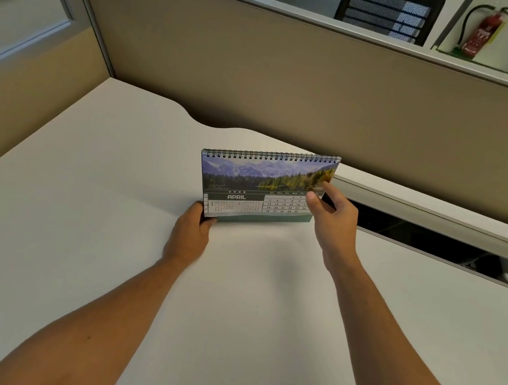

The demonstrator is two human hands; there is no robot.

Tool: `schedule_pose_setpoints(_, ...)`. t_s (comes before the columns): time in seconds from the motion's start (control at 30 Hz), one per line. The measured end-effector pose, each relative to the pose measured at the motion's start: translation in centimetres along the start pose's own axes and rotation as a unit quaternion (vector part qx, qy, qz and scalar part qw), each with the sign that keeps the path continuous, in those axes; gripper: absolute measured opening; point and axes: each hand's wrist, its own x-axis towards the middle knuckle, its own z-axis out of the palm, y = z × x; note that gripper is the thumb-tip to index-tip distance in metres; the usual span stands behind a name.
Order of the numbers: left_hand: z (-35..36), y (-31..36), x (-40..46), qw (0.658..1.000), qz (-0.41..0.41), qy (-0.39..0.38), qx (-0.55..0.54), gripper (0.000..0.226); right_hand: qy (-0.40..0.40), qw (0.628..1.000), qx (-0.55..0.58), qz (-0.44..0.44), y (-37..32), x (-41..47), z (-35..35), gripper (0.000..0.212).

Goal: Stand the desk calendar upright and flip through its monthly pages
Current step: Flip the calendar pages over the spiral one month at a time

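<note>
The desk calendar (pixel 257 183) stands upright on the white desk (pixel 88 201), spiral binding on top. Its front page shows a mountain lake photo and the word APRIL above a date grid. My left hand (pixel 191 232) grips the calendar's lower left corner, thumb against the page edge. My right hand (pixel 331 216) is at the page's right edge, thumb and forefinger pinching the lower right part of the front page. That hand hides the right end of the date grid.
A beige partition wall (pixel 292 93) rises close behind the calendar. To the right, a cable slot (pixel 429 236) in the desk lies open with its metal flap raised. An office chair (pixel 389 12) and a red fire extinguisher (pixel 480 35) stand beyond the partition.
</note>
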Motion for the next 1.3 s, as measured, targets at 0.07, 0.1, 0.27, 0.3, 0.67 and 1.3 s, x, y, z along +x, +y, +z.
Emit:
schedule_pose_setpoints(0.07,0.0,-0.1,0.0,1.0,0.0,0.0,0.001,0.026,0.024,1.0,-0.006,0.006,0.0,0.0,0.0,0.052)
schedule_pose_setpoints(0.1,0.0,-0.1,0.0,1.0,-0.001,-0.001,0.001,0.026,0.031,0.999,-0.011,0.006,0.0,0.1,0.0,0.053)
schedule_pose_setpoints(0.27,0.0,-0.2,0.0,1.0,-0.003,-0.004,-0.002,0.028,0.036,0.999,-0.019,0.022,-0.2,0.9,0.3,0.057)
schedule_pose_setpoints(0.3,0.0,-0.2,0.0,1.0,-0.003,-0.004,-0.003,0.028,0.039,0.999,-0.017,0.024,-0.2,0.9,0.4,0.058)
schedule_pose_setpoints(0.67,0.1,-0.1,0.0,1.0,0.002,0.002,0.004,0.027,0.061,0.998,-0.018,-0.002,0.3,0.9,0.3,0.05)
schedule_pose_setpoints(1.3,0.2,-0.4,0.1,1.0,-0.005,-0.005,0.006,0.029,0.065,0.998,-0.009,-0.018,1.2,1.1,0.9,0.052)
